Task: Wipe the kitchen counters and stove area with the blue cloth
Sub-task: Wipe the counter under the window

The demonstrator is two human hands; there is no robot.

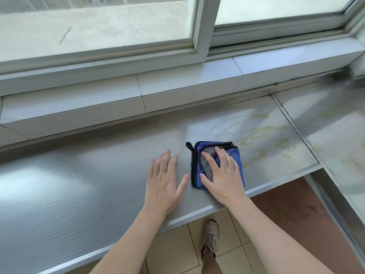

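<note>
Both hands lie flat near the counter (79, 186) front edge, left hand (165, 182) bare, right hand (221, 175) pressing blue cloth (236, 155).

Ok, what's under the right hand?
The folded blue cloth, pressed flat on the steel counter by the right hand. The counter beneath the cloth is covered, so its state can't be seen.

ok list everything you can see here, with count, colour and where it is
cloth: one, blue with black edging, folded, on the counter under the right hand
counter: one, grey metal, below the window
ledge: one, white tiles, behind the counter
window: one, white frame, at the top
floor: beige tiles, below the counter edge
shoe: one, grey, on the floor
left hand: flat on the counter
right hand: pressing the cloth
</note>
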